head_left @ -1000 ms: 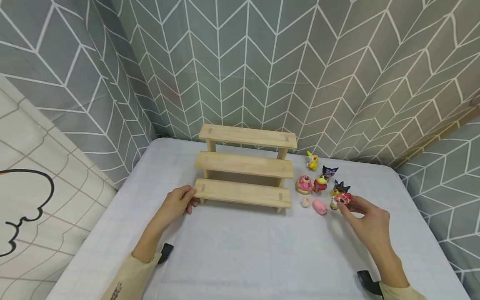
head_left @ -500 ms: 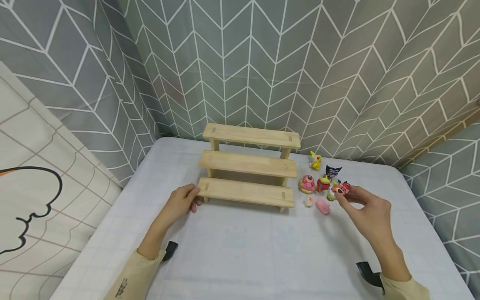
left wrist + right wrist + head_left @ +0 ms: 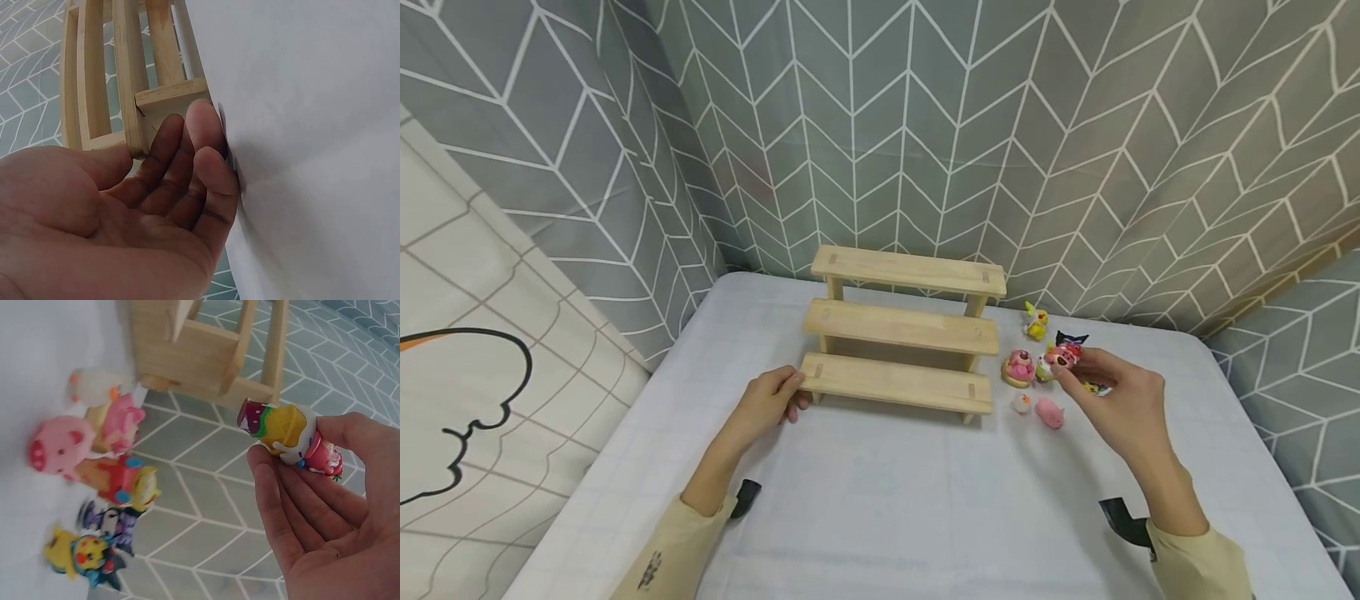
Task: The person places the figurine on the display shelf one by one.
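My left hand (image 3: 766,404) grips the left end of the lowest plank of a three-tier wooden display stand (image 3: 895,379). In the left wrist view the thumb lies on the plank's edge, with the fingers (image 3: 165,144) curled below it. Above the table on the right, my right hand (image 3: 1123,408) pinches a small figurine (image 3: 1063,357) between thumb and fingertips. The right wrist view shows this figurine (image 3: 290,434) tilted sideways, with a pink head, a white and yellow body and a purple base. It partly hides other figurines behind it in the head view.
Right of the stand are a pink pig figurine (image 3: 1049,413), a small white figurine (image 3: 1021,404), a pink bear figurine (image 3: 1019,367) and a yellow figurine (image 3: 1036,322). A purple-black figurine (image 3: 1070,338) is partly hidden. Patterned curtain (image 3: 880,125) hangs behind the white-covered table (image 3: 880,500).
My right hand has carried the pinched figurine up and leftward, from beside the dark-haired figurine to over the group. My left hand keeps its grip on the stand. The head view has shifted slightly.
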`<state>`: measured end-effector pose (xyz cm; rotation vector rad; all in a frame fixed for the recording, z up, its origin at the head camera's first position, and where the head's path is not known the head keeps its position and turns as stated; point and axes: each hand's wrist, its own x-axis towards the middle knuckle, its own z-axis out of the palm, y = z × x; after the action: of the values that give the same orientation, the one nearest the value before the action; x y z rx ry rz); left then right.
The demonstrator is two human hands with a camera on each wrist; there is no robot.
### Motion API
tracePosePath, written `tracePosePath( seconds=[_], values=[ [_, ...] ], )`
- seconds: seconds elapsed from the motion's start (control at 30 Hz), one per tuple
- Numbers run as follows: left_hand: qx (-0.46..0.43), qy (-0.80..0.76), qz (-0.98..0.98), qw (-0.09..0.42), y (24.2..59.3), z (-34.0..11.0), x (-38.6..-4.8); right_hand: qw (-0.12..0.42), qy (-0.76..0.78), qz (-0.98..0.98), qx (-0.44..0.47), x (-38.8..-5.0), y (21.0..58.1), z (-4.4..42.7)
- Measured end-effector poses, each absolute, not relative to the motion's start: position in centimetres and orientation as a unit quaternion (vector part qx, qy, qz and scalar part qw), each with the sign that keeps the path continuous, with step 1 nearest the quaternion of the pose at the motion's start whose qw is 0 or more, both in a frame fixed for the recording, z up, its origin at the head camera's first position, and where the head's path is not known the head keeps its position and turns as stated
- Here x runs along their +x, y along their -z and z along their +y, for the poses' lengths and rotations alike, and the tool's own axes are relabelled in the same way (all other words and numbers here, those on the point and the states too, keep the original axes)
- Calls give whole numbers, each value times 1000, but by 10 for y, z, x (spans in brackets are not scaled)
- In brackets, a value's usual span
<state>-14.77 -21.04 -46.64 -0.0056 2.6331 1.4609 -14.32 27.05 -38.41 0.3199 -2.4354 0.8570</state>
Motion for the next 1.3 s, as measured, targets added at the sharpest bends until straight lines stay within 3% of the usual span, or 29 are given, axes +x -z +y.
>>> tracePosePath(
  seconds=[0.87,1.3],
  values=[
    [-7,-489,870,59,465,-205,-147,274,-336,-880,195,-182,348,220],
    [-9,-489,870,63,463,-208,-145,213,-369,-881,205,-199,327,175]
  ],
)
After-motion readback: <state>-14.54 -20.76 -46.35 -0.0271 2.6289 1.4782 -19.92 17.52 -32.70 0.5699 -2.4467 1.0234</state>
